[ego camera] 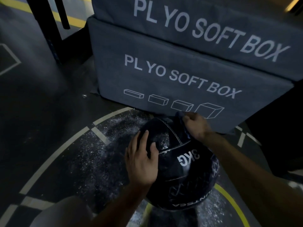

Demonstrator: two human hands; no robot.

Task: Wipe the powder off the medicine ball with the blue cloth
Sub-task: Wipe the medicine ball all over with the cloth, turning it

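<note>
The ball (178,163) is kept on the floor (49,128) before the box (180,79), steadied by the flat, open left hand (141,159). The cloth (183,123) is gripped by right-hand (196,126) fingers at the far side. Powder (161,143) is noted.

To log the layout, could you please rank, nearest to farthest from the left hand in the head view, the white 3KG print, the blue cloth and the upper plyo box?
From the left hand:
1. 3KG print, just right, on the ball.
2. Blue cloth, up right, under the right hand.
3. Upper plyo box, far behind.
</note>
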